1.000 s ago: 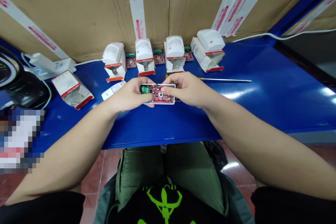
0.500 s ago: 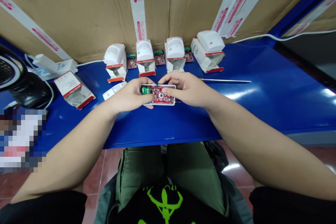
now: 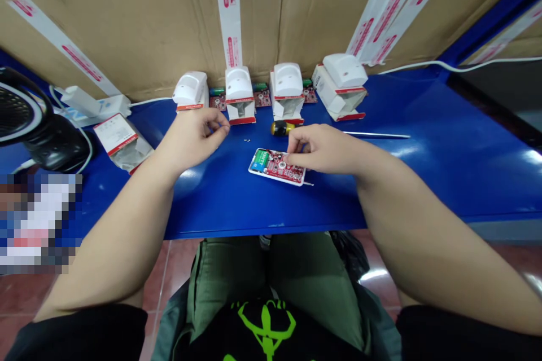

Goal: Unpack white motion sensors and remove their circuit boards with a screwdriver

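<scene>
A white plastic housing [image 3: 253, 169], with a red circuit board [image 3: 292, 171] and a green battery [image 3: 261, 158] inside it, is low over or on the blue table. My right hand [image 3: 319, 148] is at its right part, thumb and curled fingers closed at the board's upper edge. A thin wire-like piece [image 3: 310, 184] sticks out at its right end. My left hand [image 3: 197, 138] is apart from it, left of two tiny screws [image 3: 247, 140]. Its thumb and forefinger are drawn together; anything between them is too small to make out. Behind my right hand lies a yellow-and-black-handled screwdriver [image 3: 282, 128].
Several small boxes with white sensor covers [image 3: 288, 79] on top line the cardboard wall, circuit boards [image 3: 262, 97] between them. Another open box [image 3: 121, 141], a power strip [image 3: 99, 108] and a black fan [image 3: 38, 124] are at left. The table's front edge [image 3: 262, 231] is near my lap.
My left hand has let go of the housing and moved left and up. The housing has come down and right with my right hand. The screws and the screwdriver handle now show.
</scene>
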The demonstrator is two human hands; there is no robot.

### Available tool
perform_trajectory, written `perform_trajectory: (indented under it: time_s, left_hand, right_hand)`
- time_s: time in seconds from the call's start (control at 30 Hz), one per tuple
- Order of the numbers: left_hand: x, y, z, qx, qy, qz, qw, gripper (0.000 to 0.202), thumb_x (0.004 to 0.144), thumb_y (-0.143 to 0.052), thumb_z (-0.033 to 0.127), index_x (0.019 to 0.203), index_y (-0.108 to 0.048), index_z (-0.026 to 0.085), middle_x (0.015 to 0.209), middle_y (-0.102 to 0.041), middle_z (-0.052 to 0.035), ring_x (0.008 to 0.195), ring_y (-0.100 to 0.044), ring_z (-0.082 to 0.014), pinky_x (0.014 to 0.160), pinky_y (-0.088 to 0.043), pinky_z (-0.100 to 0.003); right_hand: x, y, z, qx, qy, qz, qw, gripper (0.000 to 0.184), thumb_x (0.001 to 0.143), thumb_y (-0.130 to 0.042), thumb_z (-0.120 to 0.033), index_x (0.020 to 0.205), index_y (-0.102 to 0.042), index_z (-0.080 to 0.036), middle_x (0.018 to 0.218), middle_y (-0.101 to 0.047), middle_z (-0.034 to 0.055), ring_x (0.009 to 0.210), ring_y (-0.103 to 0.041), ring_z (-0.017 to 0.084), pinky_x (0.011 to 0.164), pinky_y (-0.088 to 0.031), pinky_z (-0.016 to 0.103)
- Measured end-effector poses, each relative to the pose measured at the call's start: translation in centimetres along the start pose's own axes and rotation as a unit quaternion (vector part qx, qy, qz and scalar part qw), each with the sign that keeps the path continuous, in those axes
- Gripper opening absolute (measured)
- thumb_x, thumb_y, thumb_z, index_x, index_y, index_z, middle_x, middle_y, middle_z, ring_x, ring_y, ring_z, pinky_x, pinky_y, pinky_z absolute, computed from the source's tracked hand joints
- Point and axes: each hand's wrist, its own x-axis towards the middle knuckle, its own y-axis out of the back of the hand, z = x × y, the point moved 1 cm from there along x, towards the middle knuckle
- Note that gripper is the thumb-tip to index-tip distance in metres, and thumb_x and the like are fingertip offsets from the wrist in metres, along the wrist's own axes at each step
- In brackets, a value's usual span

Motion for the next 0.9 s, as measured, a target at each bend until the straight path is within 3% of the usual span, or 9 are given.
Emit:
perform_trajectory:
  time_s: [0.13,0.23,0.37,0.47,0.57,0.7,0.9]
  left_hand:
    - [-0.4,-0.9,0.6,-0.042,0.001,-0.100,0.994,0.019,0.094,-0.070,0.037,0.094,-0.080,0.020,0.073,-0.074,-0.0013,0.067,-0.066,-0.0167,0.067,-0.051,-0.029]
    - [-0.5,-1.2,0.9,-0.067,-0.012,-0.155,0.986,0.021,0.093,-0.075,0.040,0.096,-0.081,0.020,0.072,-0.074,-0.0003,0.064,-0.065,-0.0153,0.065,-0.050,-0.028]
    - [-0.7,-0.9,0.7,-0.078,-0.016,-0.198,0.977,0.024,0.087,-0.084,0.044,0.094,-0.079,0.022,0.070,-0.069,0.0011,0.062,-0.061,-0.0155,0.063,-0.047,-0.028]
    - [-0.8,-0.7,0.6,-0.059,-0.010,-0.215,0.975,0.033,0.081,-0.090,0.049,0.095,-0.077,0.021,0.073,-0.066,0.0017,0.065,-0.059,-0.0166,0.064,-0.045,-0.029]
    - [-0.8,-0.7,0.4,-0.030,-0.006,-0.225,0.974,0.049,0.071,-0.098,0.053,0.102,-0.077,0.021,0.083,-0.068,0.0009,0.071,-0.060,-0.0179,0.069,-0.046,-0.030]
    - [-0.8,-0.5,0.1,-0.011,-0.023,-0.243,0.970,0.059,0.065,-0.101,0.048,0.111,-0.076,0.022,0.101,-0.071,-0.0021,0.085,-0.065,-0.0210,0.079,-0.050,-0.031]
    - [-1.2,0.5,-0.4,-0.020,-0.003,-0.264,0.964,0.077,0.060,-0.106,0.050,0.125,-0.073,0.025,0.117,-0.071,-0.0047,0.098,-0.069,-0.0253,0.084,-0.055,-0.032]
  right_hand:
    - [-0.3,-1.6,-0.8,0.052,-0.032,-0.034,0.998,0.027,0.083,-0.082,-0.027,0.079,-0.055,-0.027,0.057,-0.070,-0.0044,0.046,-0.069,0.018,0.048,-0.048,0.030]
    - [-0.5,-3.4,-1.8,0.082,0.021,-0.012,0.996,0.028,0.086,-0.082,-0.027,0.081,-0.055,-0.026,0.058,-0.066,-0.0066,0.048,-0.067,0.015,0.051,-0.049,0.028]
    - [-0.1,-4.7,-2.4,0.116,0.061,-0.049,0.990,0.015,0.099,-0.071,-0.030,0.090,-0.060,-0.025,0.071,-0.071,-0.0023,0.062,-0.073,0.017,0.062,-0.057,0.032]
    - [1.0,-4.1,-2.2,-0.023,0.113,0.035,0.993,0.007,0.102,-0.065,-0.022,0.096,-0.069,-0.023,0.084,-0.077,0.0045,0.078,-0.074,0.022,0.079,-0.058,0.040]
    - [2.6,-3.4,-2.4,-0.242,0.167,0.120,0.948,0.017,0.103,-0.066,-0.020,0.106,-0.083,-0.020,0.112,-0.084,0.0146,0.112,-0.072,0.033,0.101,-0.051,0.050]
    - [4.4,-3.7,-3.3,-0.392,0.162,0.097,0.900,0.029,0.110,-0.063,-0.024,0.119,-0.090,-0.017,0.126,-0.085,0.0192,0.129,-0.065,0.040,0.109,-0.041,0.055]
    - [5.7,-4.6,-4.0,-0.424,0.158,0.069,0.889,0.035,0.114,-0.056,-0.023,0.118,-0.090,-0.018,0.117,-0.087,0.0171,0.117,-0.066,0.035,0.104,-0.036,0.051]
